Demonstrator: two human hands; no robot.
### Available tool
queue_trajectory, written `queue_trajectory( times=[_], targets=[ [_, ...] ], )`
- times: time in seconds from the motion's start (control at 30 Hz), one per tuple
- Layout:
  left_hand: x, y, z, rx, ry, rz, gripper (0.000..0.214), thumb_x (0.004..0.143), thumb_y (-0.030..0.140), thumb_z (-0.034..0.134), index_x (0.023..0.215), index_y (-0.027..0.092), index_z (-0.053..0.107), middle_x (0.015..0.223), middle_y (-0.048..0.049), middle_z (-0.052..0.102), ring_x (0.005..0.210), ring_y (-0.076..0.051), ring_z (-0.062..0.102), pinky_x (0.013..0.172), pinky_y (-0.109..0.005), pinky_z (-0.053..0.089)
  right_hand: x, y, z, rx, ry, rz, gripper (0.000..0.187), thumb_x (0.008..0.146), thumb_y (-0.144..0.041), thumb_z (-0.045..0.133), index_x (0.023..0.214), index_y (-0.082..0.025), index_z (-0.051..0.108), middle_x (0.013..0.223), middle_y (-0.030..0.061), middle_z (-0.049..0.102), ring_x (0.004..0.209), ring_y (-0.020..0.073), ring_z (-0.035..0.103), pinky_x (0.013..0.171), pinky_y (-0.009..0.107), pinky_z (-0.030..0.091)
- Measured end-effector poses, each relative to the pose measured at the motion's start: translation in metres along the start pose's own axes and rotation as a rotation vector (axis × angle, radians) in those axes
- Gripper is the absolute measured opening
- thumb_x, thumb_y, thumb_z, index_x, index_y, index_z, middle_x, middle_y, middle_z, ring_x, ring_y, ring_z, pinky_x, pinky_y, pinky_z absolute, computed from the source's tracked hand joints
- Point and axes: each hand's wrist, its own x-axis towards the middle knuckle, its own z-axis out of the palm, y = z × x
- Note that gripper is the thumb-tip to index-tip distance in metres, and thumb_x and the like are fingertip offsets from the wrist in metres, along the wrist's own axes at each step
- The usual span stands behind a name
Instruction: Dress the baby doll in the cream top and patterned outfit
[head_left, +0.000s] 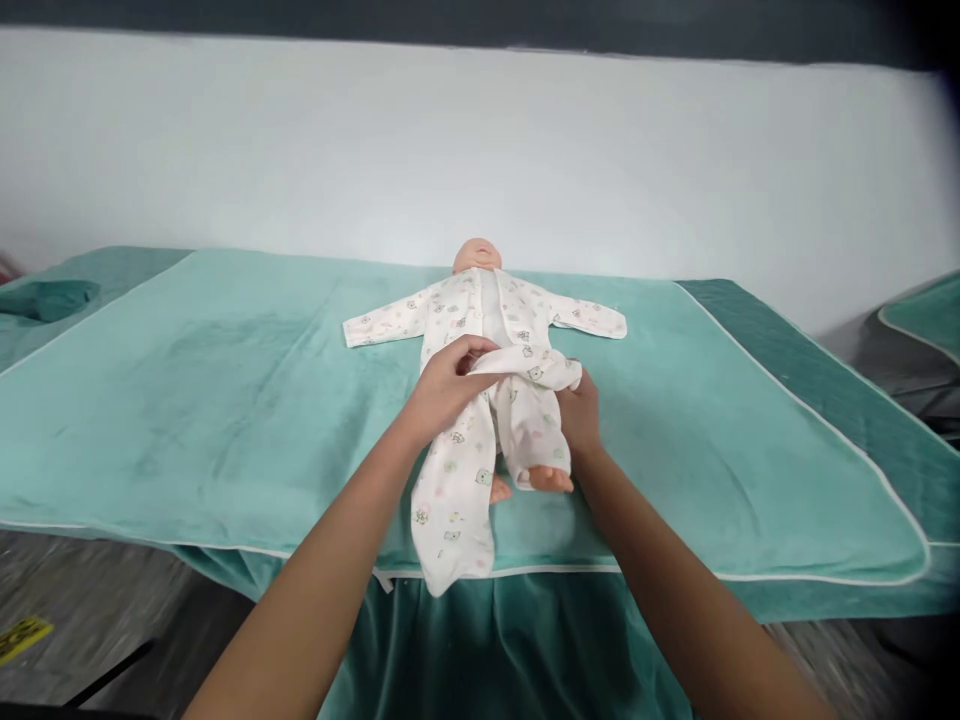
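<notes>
Lying face up on a teal towel [225,400], the doll [478,256] wore a white printed suit [517,330], and its bare feet pointed to the near edge. The left hand [442,385] pinched a fold of the suit at the waist. The right hand [581,415] gripped the bunched cloth beside the doll's hip. One empty suit leg hung over the towel edge.

White wall [525,150], teal-covered table [187,400], grey floor [90,590], dark strip above
</notes>
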Motion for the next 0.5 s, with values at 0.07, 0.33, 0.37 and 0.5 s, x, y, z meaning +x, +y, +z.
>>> queue_trajectory(
  times=[0.07, 0.33, 0.37, 0.5],
  targets=[
    [-0.005, -0.006, -0.009, -0.113, -0.035, -0.058, 0.027, 0.075, 0.029, 0.072, 0.099, 0.019, 0.066, 0.099, -0.0024, 0.065, 0.093, -0.017, 0.058, 0.081, -0.026, 0.043, -0.005, -0.008, -0.002, -0.038, 0.009, -0.132, 0.019, 0.077, -0.029, 0.064, 0.094, -0.024, 0.058, 0.095, 0.0004, 0.064, 0.088, 0.0194, 0.056, 0.080, 0.032, 0.046],
    [-0.001, -0.023, -0.005, -0.345, -0.004, -0.091, 0.022, 0.072, 0.022, 0.075, 0.092, 0.019, 0.066, 0.085, 0.0011, 0.061, 0.081, -0.013, 0.056, 0.073, -0.024, 0.043, 0.000, -0.079, 0.012, -0.354, -0.605, -0.112, 0.034, 0.083, -0.046, 0.070, 0.109, -0.025, 0.066, 0.102, 0.0033, 0.070, 0.091, 0.0232, 0.063, 0.073, 0.032, 0.048],
    [0.000, -0.023, -0.004, -0.350, 0.001, -0.093, 0.020, 0.073, 0.023, 0.074, 0.091, 0.019, 0.065, 0.083, 0.0013, 0.062, 0.079, -0.013, 0.056, 0.071, -0.023, 0.043, 0.002, -0.082, 0.016, -0.391, -0.607, -0.066, 0.032, 0.083, -0.048, 0.070, 0.103, -0.024, 0.067, 0.095, 0.0026, 0.070, 0.086, 0.0224, 0.064, 0.068, 0.031, 0.047],
    [0.002, -0.023, -0.005, -0.357, -0.027, -0.114, 0.018, 0.078, 0.030, 0.073, 0.088, 0.019, 0.063, 0.081, 0.0018, 0.061, 0.076, -0.012, 0.056, 0.068, -0.023, 0.042, 0.008, -0.078, 0.023, -0.366, -0.597, 0.058, 0.027, 0.081, -0.046, 0.071, 0.088, -0.021, 0.068, 0.080, 0.0008, 0.068, 0.073, 0.0190, 0.062, 0.059, 0.028, 0.043]
  ],
)
